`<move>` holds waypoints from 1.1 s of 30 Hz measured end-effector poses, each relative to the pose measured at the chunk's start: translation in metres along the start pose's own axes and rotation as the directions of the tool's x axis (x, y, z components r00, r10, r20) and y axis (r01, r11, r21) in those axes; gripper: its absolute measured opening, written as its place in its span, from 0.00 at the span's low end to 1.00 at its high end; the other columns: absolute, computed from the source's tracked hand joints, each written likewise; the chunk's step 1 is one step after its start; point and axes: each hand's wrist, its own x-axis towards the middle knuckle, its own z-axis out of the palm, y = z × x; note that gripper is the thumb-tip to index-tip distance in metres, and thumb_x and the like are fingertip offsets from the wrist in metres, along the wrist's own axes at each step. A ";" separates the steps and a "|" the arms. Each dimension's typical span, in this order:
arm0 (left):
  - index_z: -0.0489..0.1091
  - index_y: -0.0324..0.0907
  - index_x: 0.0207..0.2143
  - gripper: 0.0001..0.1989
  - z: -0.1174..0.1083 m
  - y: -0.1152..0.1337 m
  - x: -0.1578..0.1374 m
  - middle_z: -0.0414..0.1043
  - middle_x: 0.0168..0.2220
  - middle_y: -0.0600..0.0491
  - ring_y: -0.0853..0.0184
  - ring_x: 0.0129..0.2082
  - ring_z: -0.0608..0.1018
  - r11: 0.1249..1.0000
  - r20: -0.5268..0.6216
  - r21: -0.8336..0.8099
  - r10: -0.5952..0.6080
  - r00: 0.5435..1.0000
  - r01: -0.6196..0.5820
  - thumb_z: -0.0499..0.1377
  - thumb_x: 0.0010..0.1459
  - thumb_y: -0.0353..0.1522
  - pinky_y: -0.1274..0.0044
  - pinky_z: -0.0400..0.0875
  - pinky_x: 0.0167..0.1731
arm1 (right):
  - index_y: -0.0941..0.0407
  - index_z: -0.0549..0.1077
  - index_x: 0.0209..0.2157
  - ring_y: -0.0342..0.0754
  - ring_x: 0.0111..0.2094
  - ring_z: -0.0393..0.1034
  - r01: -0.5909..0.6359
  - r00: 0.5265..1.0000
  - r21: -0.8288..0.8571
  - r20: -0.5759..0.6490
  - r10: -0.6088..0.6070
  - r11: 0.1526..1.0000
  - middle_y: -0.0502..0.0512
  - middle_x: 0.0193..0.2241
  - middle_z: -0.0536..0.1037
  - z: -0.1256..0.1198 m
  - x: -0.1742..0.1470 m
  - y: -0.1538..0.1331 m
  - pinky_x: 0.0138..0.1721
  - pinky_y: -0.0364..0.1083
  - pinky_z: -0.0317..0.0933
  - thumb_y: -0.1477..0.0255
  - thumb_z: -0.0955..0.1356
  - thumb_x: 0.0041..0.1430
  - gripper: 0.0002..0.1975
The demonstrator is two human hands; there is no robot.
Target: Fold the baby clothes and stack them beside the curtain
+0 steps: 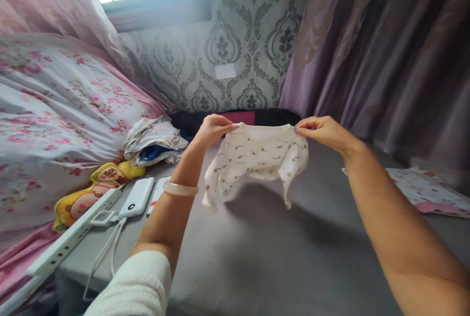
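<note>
A small white long-sleeved shirt (262,152) with a sparse print hangs in the air over a grey padded surface (271,257), its shadow falling below it. My left hand (216,128) pinches one shoulder of the shirt, and my right hand (318,130) pinches the other. Between them the neckline is stretched almost straight. Both sleeves dangle, with their cuffs lowest. A pale bangle circles my left wrist.
Crumpled clothes (156,140) lie at the back left. Nearer are a plush toy (110,174), a white power bank (137,196), a phone (157,193) and a power strip (73,235) with cables. A folded printed cloth (426,189) rests at right. Curtains (385,52) hang behind.
</note>
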 end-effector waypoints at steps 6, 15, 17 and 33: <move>0.78 0.38 0.29 0.14 0.002 -0.005 0.007 0.76 0.27 0.52 0.71 0.28 0.74 0.996 0.033 -0.081 -0.022 0.999 0.024 0.69 0.43 0.40 0.80 0.66 0.29 | 0.52 0.80 0.31 0.47 0.32 0.72 0.012 1.000 0.085 -0.011 -0.012 0.996 0.51 0.30 0.80 0.002 0.002 0.008 0.37 0.47 0.66 0.50 0.75 0.40 0.22; 0.74 0.37 0.28 0.18 0.026 -0.022 0.019 0.70 0.21 0.56 0.75 0.21 0.67 0.997 -0.089 -0.076 -0.023 0.996 0.016 0.68 0.43 0.43 0.81 0.57 0.22 | 0.56 0.78 0.29 0.46 0.28 0.70 0.067 0.972 -0.027 -0.225 -0.071 0.997 0.53 0.27 0.79 0.014 0.018 0.025 0.31 0.45 0.65 0.48 0.74 0.40 0.24; 0.74 0.37 0.28 0.19 0.030 -0.023 0.020 0.70 0.22 0.56 0.75 0.22 0.67 0.997 -0.111 -0.080 -0.009 0.994 0.000 0.68 0.43 0.44 0.81 0.57 0.22 | 0.57 0.77 0.28 0.46 0.29 0.70 0.086 0.963 -0.031 -0.255 -0.091 0.996 0.53 0.27 0.79 0.016 0.018 0.024 0.32 0.45 0.65 0.48 0.74 0.40 0.25; 0.76 0.37 0.33 0.19 0.008 -0.008 0.010 0.73 0.24 0.54 0.72 0.24 0.72 1.000 0.029 0.023 -0.006 1.000 0.005 0.66 0.46 0.44 0.81 0.63 0.23 | 0.53 0.79 0.32 0.48 0.27 0.73 0.045 0.995 -0.043 -0.092 -0.048 0.998 0.52 0.25 0.79 0.001 0.002 0.003 0.27 0.46 0.67 0.48 0.72 0.44 0.23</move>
